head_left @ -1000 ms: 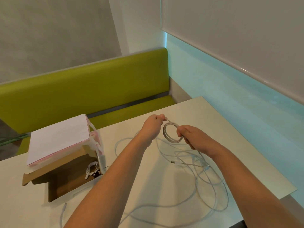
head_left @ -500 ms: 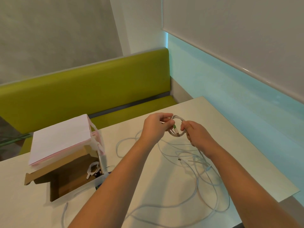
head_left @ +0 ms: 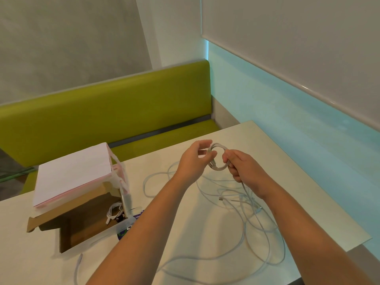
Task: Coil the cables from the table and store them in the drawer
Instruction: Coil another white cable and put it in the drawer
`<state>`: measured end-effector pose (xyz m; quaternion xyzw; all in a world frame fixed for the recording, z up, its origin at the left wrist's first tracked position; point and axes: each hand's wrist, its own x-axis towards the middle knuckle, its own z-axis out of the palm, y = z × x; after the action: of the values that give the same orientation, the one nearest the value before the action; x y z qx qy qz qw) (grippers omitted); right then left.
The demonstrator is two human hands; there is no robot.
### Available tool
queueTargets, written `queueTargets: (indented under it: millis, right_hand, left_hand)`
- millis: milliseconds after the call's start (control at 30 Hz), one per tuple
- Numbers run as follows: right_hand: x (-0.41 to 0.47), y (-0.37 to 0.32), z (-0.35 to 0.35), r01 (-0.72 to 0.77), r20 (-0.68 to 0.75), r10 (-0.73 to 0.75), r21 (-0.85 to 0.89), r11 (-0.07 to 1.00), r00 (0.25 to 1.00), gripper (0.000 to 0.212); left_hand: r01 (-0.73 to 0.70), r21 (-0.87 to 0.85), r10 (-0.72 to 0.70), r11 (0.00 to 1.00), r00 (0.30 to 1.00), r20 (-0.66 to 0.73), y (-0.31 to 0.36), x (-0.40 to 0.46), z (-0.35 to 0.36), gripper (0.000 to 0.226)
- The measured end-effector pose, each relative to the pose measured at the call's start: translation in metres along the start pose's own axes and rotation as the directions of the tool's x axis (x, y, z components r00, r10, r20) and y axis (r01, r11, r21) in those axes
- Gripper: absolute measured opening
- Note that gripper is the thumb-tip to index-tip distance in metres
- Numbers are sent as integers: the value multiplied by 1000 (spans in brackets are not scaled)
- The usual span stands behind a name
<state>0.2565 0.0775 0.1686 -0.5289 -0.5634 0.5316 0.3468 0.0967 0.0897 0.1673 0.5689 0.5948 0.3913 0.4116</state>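
A small coil of white cable [head_left: 218, 159] hangs in the air above the white table [head_left: 257, 145]. My right hand [head_left: 243, 166] grips the coil's right side. My left hand [head_left: 195, 159] pinches the cable's plug end at the coil's left side. Below the hands, several loose white cables [head_left: 242, 214] lie tangled on the table. At the left stands an open cardboard drawer box [head_left: 86, 225] with a coiled white cable [head_left: 115, 212] inside it.
A white, pink-edged lid [head_left: 74, 171] rests on top of the box. A purple-and-white packet [head_left: 131, 221] lies at the box's front corner. A green bench [head_left: 107, 112] runs behind the table. The table's right edge is near the wall.
My hands came together: the left hand brought the cable end in to the coil, which is now tighter and held between both hands.
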Motion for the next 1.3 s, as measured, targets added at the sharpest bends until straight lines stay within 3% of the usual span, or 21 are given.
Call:
queueTargets:
  millis: [200,367,533,667,867,1067,1133,1233,1300]
  right_hand:
    - [3,-3,-6,-14,7,14,67,998,1000,33]
    - [6,-6,-7,-35,-13,36,78,996,999,34]
    - [7,-8,-3,-39,-9,40,95,995,999,36]
    - [6,-10,-6,-18,40,11,156,988,999,27]
    - [-2,18,-15,-18,29,21,-84,996,999,16]
    - [8,73,-14,-89,-35,81,-425,901,996,11]
    - [11,84,-15,-124,-87,96,-431,894,992,13]
    - [13,89,-18,-146,-187,98,-261,954,977,17]
    - [14,86,-22,-77,-279,-19,-329,941,960,18]
  left_hand:
    - [95,-304,-39,948,982,183,3,-3,-11,18]
    - [132,-340,-33,931,959,282,0,-1,-22,21]
    - [102,-231,-55,968,978,202,2,0,-26,19]
    - [107,-371,-95,922,994,51,1,1,-27,17]
    - [99,-529,-149,843,987,-53,0,7,-45,19]
    - [134,-649,-217,749,975,-50,4,9,-50,16]
    - [151,-662,-229,734,973,-32,3,8,-49,17]
    - [180,-662,-242,728,970,-3,0,7,-45,18]
    - [198,-634,-247,747,969,12,-3,6,-42,19]
